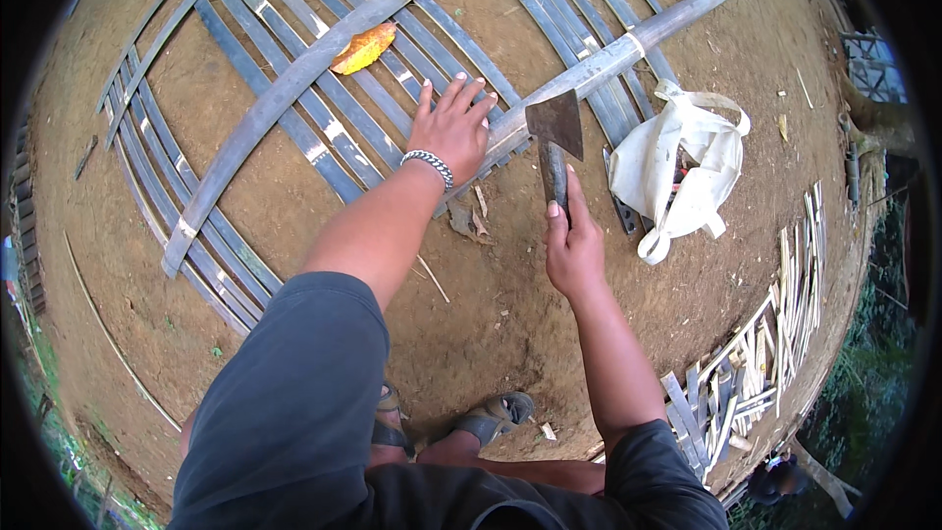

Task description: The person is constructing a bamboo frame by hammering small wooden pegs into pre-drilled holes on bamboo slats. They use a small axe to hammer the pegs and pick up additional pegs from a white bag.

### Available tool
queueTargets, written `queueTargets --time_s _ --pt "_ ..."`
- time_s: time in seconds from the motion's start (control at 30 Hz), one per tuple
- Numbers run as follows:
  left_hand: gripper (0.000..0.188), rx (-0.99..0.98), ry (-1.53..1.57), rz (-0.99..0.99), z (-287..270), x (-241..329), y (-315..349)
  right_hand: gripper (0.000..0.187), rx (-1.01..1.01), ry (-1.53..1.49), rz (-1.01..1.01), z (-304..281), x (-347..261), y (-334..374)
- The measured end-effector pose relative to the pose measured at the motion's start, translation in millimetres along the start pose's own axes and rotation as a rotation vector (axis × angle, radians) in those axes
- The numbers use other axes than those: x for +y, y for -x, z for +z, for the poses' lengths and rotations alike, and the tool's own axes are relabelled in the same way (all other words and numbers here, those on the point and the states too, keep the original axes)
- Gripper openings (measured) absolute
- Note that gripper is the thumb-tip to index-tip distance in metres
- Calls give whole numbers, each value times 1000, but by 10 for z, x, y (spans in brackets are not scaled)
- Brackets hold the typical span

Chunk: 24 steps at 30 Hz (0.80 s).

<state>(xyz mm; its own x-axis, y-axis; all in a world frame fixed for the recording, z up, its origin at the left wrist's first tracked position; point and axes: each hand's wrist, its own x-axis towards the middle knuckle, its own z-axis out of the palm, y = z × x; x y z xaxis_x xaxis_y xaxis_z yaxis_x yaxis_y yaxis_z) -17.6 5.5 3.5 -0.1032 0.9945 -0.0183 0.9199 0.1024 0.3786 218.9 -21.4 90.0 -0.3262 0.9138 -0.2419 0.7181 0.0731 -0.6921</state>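
Observation:
My right hand [577, 253] is closed round the dark handle of a hatchet [557, 128], its broad blade up, overlapping a grey bamboo crosspiece [677, 22] in the picture. My left hand [455, 126], wearing a bracelet, has its fingers spread over the near side of a lattice of dark bamboo slats [350, 152], beside that crosspiece. A second, thicker crosspiece [265, 108] runs over the slats further left. On the lattice lies a yellow and orange leaf [364, 49], beyond my left hand.
A white bag [648, 169] with an open top stands on the soil right of the hatchet. Cut bamboo strips [756, 368] are heaped at the lower right. My sandalled feet [496, 417] are at the bottom. A thin curved stick [108, 334] lies on the left.

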Motion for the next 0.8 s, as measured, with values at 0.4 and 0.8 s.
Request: queueTargets --time_s 0.4,0.8 --pt "43 67 40 5 7 0 37 56 -37 -59 81 121 65 104" --pt "43 48 35 20 -19 26 6 56 16 35 30 174 171 108"
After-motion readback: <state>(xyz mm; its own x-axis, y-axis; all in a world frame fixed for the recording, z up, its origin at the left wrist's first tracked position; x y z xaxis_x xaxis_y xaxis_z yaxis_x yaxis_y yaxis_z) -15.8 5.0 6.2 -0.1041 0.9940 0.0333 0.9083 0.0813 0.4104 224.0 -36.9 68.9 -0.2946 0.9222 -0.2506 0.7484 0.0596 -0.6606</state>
